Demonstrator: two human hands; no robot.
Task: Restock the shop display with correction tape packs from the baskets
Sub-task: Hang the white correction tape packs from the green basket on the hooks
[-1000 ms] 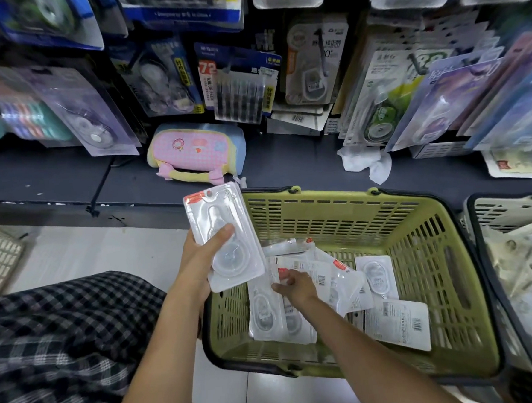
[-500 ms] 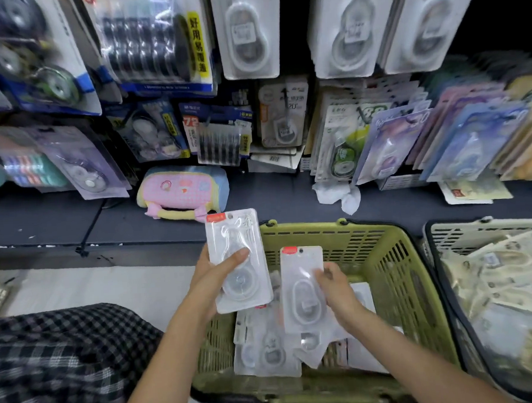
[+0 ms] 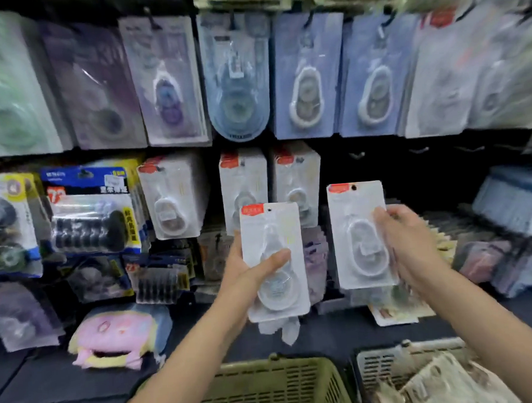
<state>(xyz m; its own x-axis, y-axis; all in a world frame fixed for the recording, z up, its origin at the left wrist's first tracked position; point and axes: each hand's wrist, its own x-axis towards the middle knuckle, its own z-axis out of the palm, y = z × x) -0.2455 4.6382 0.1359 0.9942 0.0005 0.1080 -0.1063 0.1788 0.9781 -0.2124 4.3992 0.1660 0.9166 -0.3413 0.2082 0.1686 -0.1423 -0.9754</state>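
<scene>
Standing before the display, the person has both arms raised, a correction tape pack upright in each hand. The left hand (image 3: 247, 272) grips the left pack (image 3: 273, 260) from its left edge — thumb laid across the clear blister on the front, fingers hidden behind the card. The right hand (image 3: 412, 245) grips the right pack (image 3: 358, 234) by its right edge, fingers curled round the front, and holds it a little higher than the other. Both packs are white cards with a red tab and a punched hole at the top, and they sit near each other without touching.

Just behind them hang matching white packs on hooks (image 3: 243, 184), three columns side by side in the middle row. To the right of those columns the dark backing shows bare hooks (image 3: 419, 151). Above runs a row of blue and purple packs (image 3: 305, 74), blurred. At left hangs a blue-and-yellow pack of black refills (image 3: 91, 212).

Down on the dark shelf (image 3: 344, 333) lies a pink pouch (image 3: 117, 341), well left of the hands. At the bottom edge sits the green basket (image 3: 270, 388), and beside it on the right a grey basket (image 3: 389, 357) heaped with pale packets — too blurred to tell what kind.
</scene>
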